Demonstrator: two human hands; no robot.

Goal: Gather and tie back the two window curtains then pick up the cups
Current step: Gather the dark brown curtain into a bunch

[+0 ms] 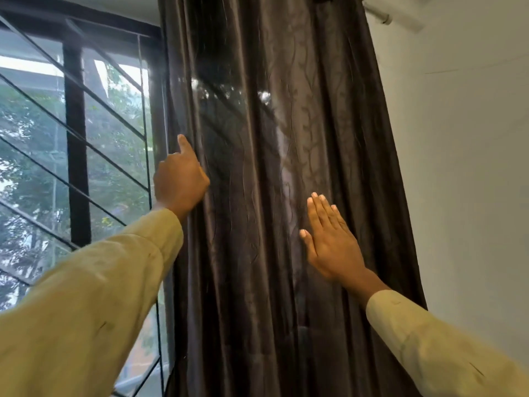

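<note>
Curtain of dark brown glossy fabric (pixel 329 124): satin-like sheen, crinkled vein pattern pressed into the cloth, drawn into deep lengthwise folds. Thin enough that daylight and a faint slanted bar show through its upper middle.

Position: the curtain hangs at centre view, between the window on the left and the plain white wall (pixel 463 167) on the right. It covers the window's right-hand part.

Left hand (pixel 180 181): at the curtain's left edge, at mid-height. Its index finger points straight up along the fold, and its other fingers curl around the fabric edge, gripping it. Right hand (pixel 332 242): lower and further right, flat on the curtain face, with fingers straight and together and the palm pressed to the cloth, holding nothing. Both arms are in pale yellow-green cloth sleeves (pixel 100 296), lightly creased.

Surroundings: black metal window frame (pixel 76 138) with a thick upright bar; thin dark slanted grille bars (pixel 108 160) cross the glass. Blurred green foliage (pixel 28 124) lies outside. A white fitting (pixel 383 17) sits on the wall at top right; detail too blurred to tell.

Orientation: the curtain's long axis runs vertically, top of view to bottom, and the folds run along it. Its right edge slants outward toward the lower right.
</note>
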